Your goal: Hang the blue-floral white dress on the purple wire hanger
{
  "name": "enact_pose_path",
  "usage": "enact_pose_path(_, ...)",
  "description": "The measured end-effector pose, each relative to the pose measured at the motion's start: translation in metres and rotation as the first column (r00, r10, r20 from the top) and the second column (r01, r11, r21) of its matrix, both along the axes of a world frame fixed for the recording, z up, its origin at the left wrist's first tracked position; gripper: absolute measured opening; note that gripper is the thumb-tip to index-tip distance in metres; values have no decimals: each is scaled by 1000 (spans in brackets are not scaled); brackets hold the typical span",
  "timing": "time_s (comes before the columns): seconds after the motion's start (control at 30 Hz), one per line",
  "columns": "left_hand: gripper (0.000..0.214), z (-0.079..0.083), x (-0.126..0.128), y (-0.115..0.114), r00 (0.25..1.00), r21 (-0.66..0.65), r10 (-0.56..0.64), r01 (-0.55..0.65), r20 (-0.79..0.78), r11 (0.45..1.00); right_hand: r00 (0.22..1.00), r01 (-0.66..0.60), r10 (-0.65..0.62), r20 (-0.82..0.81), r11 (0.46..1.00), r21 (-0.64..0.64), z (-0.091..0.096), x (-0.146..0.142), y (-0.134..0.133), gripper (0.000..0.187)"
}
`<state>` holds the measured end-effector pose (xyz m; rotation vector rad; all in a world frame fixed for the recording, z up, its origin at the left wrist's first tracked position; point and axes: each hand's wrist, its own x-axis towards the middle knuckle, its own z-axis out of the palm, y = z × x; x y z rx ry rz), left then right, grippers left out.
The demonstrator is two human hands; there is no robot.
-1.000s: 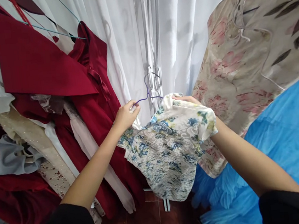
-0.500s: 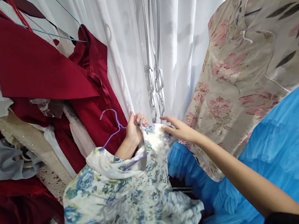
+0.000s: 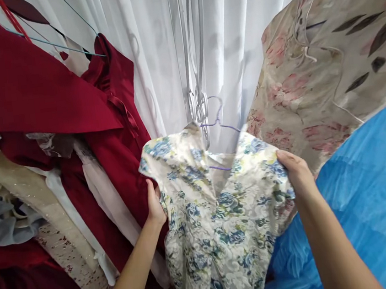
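Observation:
A white floral dress [image 3: 218,224] with blue roses and a V-neck faces me, spread on a purple wire hanger [image 3: 218,114]. Its right-hand shoulder is pinched by my right hand [image 3: 297,170], thumb in front and fingers behind the cloth. My left hand [image 3: 155,203] holds the side of the dress just under the left-hand sleeve, its fingers mostly hidden behind the fabric. The hanger's hook shows above the neckline, close to the white hanging straps with rings [image 3: 198,105]. Whether it is caught on anything, I cannot tell.
Dark red dresses [image 3: 45,86] hang at the left, with a beige sequined garment [image 3: 35,188] below. At the right hang a beige floral dress [image 3: 290,88] and blue ruffled tulle [image 3: 367,195]. White curtains [image 3: 155,52] close off the back.
My left hand has come out of the neckline to the dress's left side, and my right hand has moved right to the sleeve. The dress and hanger now face me, higher and further right.

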<state>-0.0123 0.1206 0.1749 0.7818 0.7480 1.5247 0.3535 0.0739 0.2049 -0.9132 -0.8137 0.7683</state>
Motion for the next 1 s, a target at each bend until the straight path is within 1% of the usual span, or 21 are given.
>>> enact_pose_path(0.1, 57, -55, -4, -21, 955, -12, 248, -253, -165, 967, 988, -139, 142, 66, 989, -44, -1, -12, 6, 30)
enact_pose_path(0.13, 54, -75, -1, -31, 939, -22, 259, -271, -226, 962, 979, -175, 181, 98, 982, -66, -6, -14, 6, 29)
enact_pose_path(0.2, 53, -112, 8, -52, 923, -66, 180, -215, -340, 974, 971, -149, 164, 176, 984, -98, -21, -15, 4, 29)
enact_pose_path(0.23, 52, -128, 14, -63, 919, -100, 130, -179, -373, 979, 970, -73, 92, 224, 993, -92, -31, -14, 1, 29)
enact_pose_path(0.3, 51, -154, 24, -82, 909, -164, 74, -153, -409, 975, 933, 220, -211, 291, 976, 2, -53, -15, -6, 32)
enact_pose_path(0.33, 52, -163, 28, -91, 910, -188, 76, -165, -407, 968, 872, 392, -393, 290, 918, 66, -65, -20, -11, 34)
enact_pose_path(0.37, 54, -170, 31, -97, 910, -205, 91, -187, -405, 961, 807, 507, -515, 290, 855, 109, -77, -27, -17, 33)
enact_pose_path(0.4, 55, -174, 33, -103, 909, -209, 108, -207, -403, 956, 771, 545, -555, 312, 829, 125, -89, -37, -23, 29)
enact_pose_path(0.43, 56, -176, 35, -107, 907, -205, 120, -217, -403, 954, 778, 509, -512, 363, 853, 113, -101, -50, -29, 23)
enact_pose_path(0.5, 57, -176, 37, -114, 906, -204, 128, -225, -403, 953, 835, 185, -153, 528, 983, -8, -122, -82, -37, 25)
enact_pose_path(0.53, 57, -173, 39, -117, 907, -210, 125, -224, -402, 952, 826, 40, 6, 563, 997, -69, -130, -98, -39, 28)
enact_pose_path(0.57, 58, -171, 40, -119, 907, -217, 122, -224, -402, 950, 801, -115, 177, 572, 983, -144, -137, -113, -40, 31)
enact_pose_path(0.63, 58, -167, 42, -123, 906, -227, 109, -217, -409, 949, 760, -296, 379, 527, 925, -239, -145, -136, -37, 36)
enact_pose_path(0.67, 58, -166, 42, -125, 903, -228, 96, -206, -418, 952, 755, -340, 429, 497, 903, -264, -146, -142, -34, 38)
enact_pose_path(0.73, 57, -166, 40, -127, 890, -213, 72, -185, -451, 959, 775, -346, 435, 458, 899, -268, -145, -147, -29, 41)
enact_pose_path(0.8, 56, -167, 36, -127, 854, -131, 141, -235, -501, 963, 779, -352, 437, 449, 898, -264, -141, -143, -27, 39)
enact_pose_path(0.83, 56, -168, 35, -126, 811, -47, 245, -317, -531, 947, 775, -366, 452, 442, 891, -269, -139, -141, -28, 39)
enact_pose_path(0.87, 57, -168, 34, -125, 735, 67, 387, -425, -557, 903, 774, -384, 471, 423, 881, -278, -137, -138, -29, 39)
enact_pose_path(0.93, 64, -165, 38, -120, 505, 331, 648, -580, -571, 744, 794, -411, 500, 344, 860, -303, -134, -136, -35, 39)
enact_pose_path(0.97, 64, -161, 43, -116, 412, 445, 710, -572, -571, 689, 808, -421, 510, 294, 850, -317, -133, -136, -38, 39)
enact_pose_path(1.0, 61, -157, 51, -112, 373, 526, 717, -498, -588, 690, 818, -433, 520, 245, 838, -333, -131, -138, -41, 38)
